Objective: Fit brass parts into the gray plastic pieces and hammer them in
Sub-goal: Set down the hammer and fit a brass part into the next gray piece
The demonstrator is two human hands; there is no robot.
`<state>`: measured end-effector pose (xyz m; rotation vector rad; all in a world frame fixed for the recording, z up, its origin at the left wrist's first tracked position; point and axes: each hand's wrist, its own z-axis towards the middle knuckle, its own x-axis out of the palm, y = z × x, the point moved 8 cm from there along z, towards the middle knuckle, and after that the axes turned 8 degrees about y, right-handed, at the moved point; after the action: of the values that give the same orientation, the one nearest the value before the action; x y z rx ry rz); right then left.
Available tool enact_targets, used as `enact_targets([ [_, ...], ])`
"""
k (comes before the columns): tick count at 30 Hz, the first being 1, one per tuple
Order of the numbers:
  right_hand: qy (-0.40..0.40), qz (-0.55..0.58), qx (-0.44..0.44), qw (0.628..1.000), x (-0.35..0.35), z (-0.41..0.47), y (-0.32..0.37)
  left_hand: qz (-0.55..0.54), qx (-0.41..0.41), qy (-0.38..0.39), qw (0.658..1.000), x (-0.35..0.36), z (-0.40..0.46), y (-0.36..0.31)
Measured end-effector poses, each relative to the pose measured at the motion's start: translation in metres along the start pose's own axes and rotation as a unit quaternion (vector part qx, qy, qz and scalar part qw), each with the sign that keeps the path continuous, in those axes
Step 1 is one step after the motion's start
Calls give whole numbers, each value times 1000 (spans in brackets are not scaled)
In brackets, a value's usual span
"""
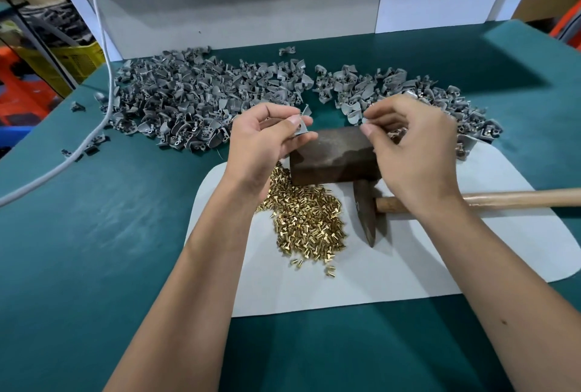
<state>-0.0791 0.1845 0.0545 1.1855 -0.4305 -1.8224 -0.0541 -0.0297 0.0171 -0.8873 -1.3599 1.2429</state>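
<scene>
L hand (264,143) pinches gray piece (302,128), R hand (415,152) pinching sth small

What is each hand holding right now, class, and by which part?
The left hand pinches a gray plastic piece by its lower edge. The right hand pinches something small at its fingers; it is too small to identify.

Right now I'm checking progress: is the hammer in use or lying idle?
Idle. The hammer lies flat on the white sheet, its wooden handle untouched; neither hand holds it.
</scene>
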Motion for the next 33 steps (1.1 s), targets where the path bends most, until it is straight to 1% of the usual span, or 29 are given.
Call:
enact_targets([
  [5,39,21,-75,996,12,-6,21,18,31,33,999,12,-3,-2],
  [11,46,45,-104,993,17,-10,28,59,51,77,994,26,-3,1],
  [20,33,51,-90,994,15,-9,23,34,37,134,990,30,-2,5],
  [29,41,90,-53,994,14,-9,19,14,50,145,988,29,-2,5],
  [33,41,85,-51,994,16,-10,20,13,50,145,988,28,-2,6],
])
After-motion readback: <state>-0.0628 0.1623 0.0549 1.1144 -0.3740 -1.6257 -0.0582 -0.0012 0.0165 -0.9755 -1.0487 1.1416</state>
